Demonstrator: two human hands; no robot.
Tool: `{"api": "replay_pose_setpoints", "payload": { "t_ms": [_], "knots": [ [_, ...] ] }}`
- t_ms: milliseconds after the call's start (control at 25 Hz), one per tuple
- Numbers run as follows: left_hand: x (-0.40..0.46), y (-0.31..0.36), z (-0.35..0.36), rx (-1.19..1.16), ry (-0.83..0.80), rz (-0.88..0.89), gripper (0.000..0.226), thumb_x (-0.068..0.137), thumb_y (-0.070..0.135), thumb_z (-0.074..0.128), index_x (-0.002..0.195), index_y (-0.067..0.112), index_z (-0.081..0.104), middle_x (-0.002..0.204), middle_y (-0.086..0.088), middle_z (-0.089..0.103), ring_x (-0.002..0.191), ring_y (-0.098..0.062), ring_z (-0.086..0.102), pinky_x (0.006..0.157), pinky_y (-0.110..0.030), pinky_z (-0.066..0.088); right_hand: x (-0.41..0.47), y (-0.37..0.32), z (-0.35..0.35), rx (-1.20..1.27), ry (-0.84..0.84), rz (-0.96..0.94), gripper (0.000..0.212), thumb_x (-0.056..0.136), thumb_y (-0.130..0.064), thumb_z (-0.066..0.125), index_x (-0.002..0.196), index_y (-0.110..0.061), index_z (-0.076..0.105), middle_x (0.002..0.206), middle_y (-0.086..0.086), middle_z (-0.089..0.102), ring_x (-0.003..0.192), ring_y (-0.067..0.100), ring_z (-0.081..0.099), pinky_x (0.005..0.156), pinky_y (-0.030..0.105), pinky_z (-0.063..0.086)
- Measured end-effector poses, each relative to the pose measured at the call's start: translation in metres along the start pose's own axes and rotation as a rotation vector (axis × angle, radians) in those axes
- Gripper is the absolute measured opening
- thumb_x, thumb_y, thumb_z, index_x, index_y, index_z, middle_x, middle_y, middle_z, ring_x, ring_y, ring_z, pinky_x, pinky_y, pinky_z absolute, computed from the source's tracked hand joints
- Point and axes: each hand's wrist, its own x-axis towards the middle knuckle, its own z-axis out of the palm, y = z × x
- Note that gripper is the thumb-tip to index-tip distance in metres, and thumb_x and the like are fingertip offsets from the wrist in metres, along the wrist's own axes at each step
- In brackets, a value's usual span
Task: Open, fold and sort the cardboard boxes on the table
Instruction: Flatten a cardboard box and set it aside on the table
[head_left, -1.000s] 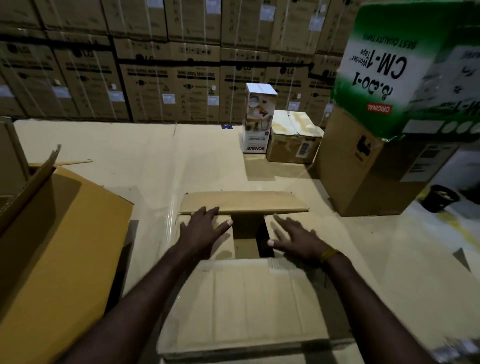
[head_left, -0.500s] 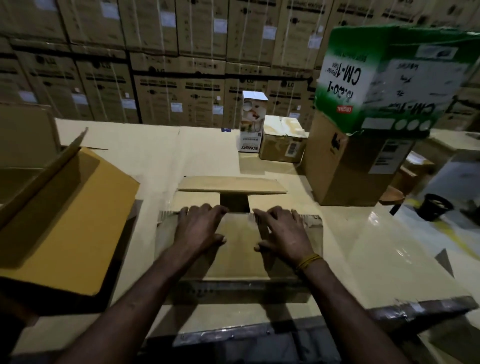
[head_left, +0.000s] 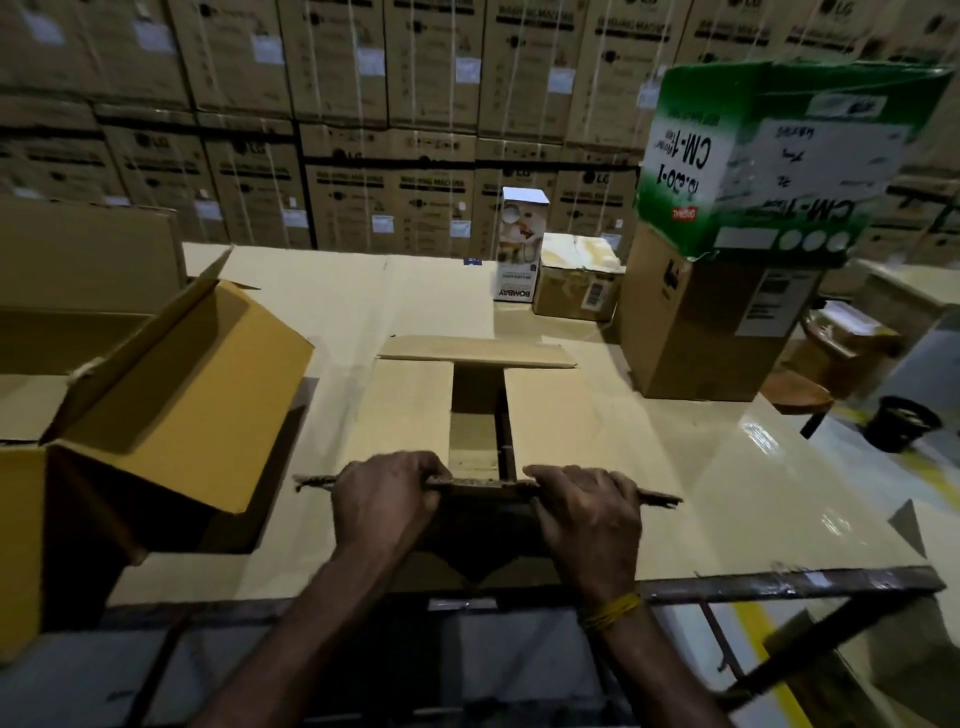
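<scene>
A flattened brown cardboard box (head_left: 410, 405) lies in the middle of the table (head_left: 727, 478), its far flaps spread flat with a gap between them. Its near flap (head_left: 488, 484) stands on edge, seen edge-on. My left hand (head_left: 384, 499) and my right hand (head_left: 587, 514) both grip that flap's upper edge, fingers curled over it, about a hand's width apart.
An open yellow-brown box (head_left: 171, 395) lies tilted at the left. At the right a tall brown box (head_left: 691, 322) carries a green-and-white box (head_left: 769, 161). A small white box (head_left: 522, 244) and a small brown box (head_left: 576, 280) stand behind. Stacked cartons (head_left: 363, 171) form the back wall.
Both hands went from pressing flat on the box's panels to gripping the near flap's edge, and the flap has swung up to stand on edge.
</scene>
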Motion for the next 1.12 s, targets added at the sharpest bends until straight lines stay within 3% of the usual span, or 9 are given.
{"api": "replay_pose_setpoints", "payload": {
  "t_ms": [160,280,400,520,600,680,760,960,1120],
  "knots": [
    [-0.031,-0.007,0.025,-0.013,-0.195,0.048,0.053,0.087,0.025,0.059,0.134,0.050,0.052,0.136,0.018,0.057,0.118,-0.009,0.058,0.091,-0.025,0.045,-0.049,-0.008,-0.004,0.085,-0.102,0.058,0.051,0.058,-0.013,0.087,0.101,-0.036,0.073,0.100,-0.012,0.073,0.088,0.018,0.067,0.077,0.034,0.046],
    [-0.045,-0.018,0.063,0.042,-0.406,0.210,0.076,0.088,0.037,0.062,0.152,0.043,0.021,0.162,0.009,0.020,0.146,-0.018,0.025,0.118,-0.042,0.018,-0.081,-0.012,0.007,0.030,-0.280,0.063,0.067,0.054,-0.015,0.090,0.115,-0.035,0.069,0.120,-0.009,0.069,0.110,0.019,0.065,0.087,0.041,0.051],
    [-0.048,-0.031,0.093,0.054,-0.521,0.312,0.100,0.078,0.074,0.055,0.153,0.043,-0.004,0.164,0.005,-0.015,0.151,-0.025,-0.012,0.118,-0.048,-0.008,-0.099,-0.007,0.024,-0.048,-0.470,0.044,0.089,0.055,-0.023,0.091,0.136,-0.033,0.055,0.141,0.000,0.055,0.128,0.026,0.054,0.098,0.048,0.047],
    [-0.042,-0.038,0.108,0.023,-0.532,0.402,0.109,0.068,0.093,0.037,0.154,0.041,-0.006,0.158,0.007,-0.028,0.146,-0.020,-0.025,0.114,-0.046,-0.017,-0.107,-0.002,0.043,-0.083,-0.604,0.013,0.101,0.061,-0.047,0.085,0.149,-0.032,0.037,0.157,0.007,0.034,0.141,0.032,0.038,0.108,0.054,0.035],
    [-0.035,-0.041,0.116,0.022,-0.488,0.414,0.106,0.069,0.093,0.028,0.155,0.039,-0.002,0.158,0.009,-0.027,0.147,-0.020,-0.022,0.118,-0.046,-0.015,-0.103,-0.001,0.054,-0.095,-0.666,-0.014,0.107,0.069,-0.066,0.069,0.156,-0.033,0.015,0.165,0.009,0.006,0.150,0.034,0.013,0.115,0.058,0.014],
    [-0.026,-0.042,0.123,0.044,-0.402,0.414,0.101,0.075,0.086,0.040,0.156,0.037,0.001,0.159,0.009,-0.024,0.148,-0.020,-0.020,0.121,-0.050,-0.006,-0.097,0.001,0.065,-0.095,-0.728,-0.043,0.114,0.071,-0.077,0.053,0.154,-0.035,-0.013,0.159,0.005,-0.030,0.147,0.031,-0.024,0.114,0.057,-0.011],
    [-0.015,-0.041,0.130,0.056,-0.348,0.398,0.101,0.079,0.070,0.058,0.155,0.036,0.001,0.159,0.007,-0.021,0.148,-0.019,-0.020,0.120,-0.048,-0.008,-0.094,0.003,0.075,-0.081,-0.755,-0.047,0.115,0.067,-0.084,0.041,0.152,-0.034,-0.020,0.154,0.003,-0.040,0.142,0.030,-0.036,0.111,0.058,-0.018],
    [-0.004,-0.039,0.141,0.067,-0.247,0.410,0.097,0.083,0.051,0.067,0.156,0.032,0.006,0.165,0.004,0.010,0.152,-0.020,0.001,0.119,-0.043,-0.007,-0.091,0.002,0.091,-0.101,-0.733,0.069,0.091,0.078,-0.074,0.034,0.156,-0.029,0.019,0.164,0.010,0.013,0.147,0.035,0.015,0.110,0.062,0.009],
    [0.011,-0.046,0.147,-0.156,-0.147,0.410,0.055,0.095,0.054,0.046,0.147,0.039,0.034,0.153,0.013,0.037,0.145,-0.009,0.026,0.121,-0.033,0.015,-0.065,-0.006,0.094,-0.079,-0.579,0.152,0.056,0.093,-0.058,0.033,0.146,-0.039,0.037,0.151,0.007,0.036,0.137,0.032,0.036,0.110,0.058,0.017]
  ]
}}
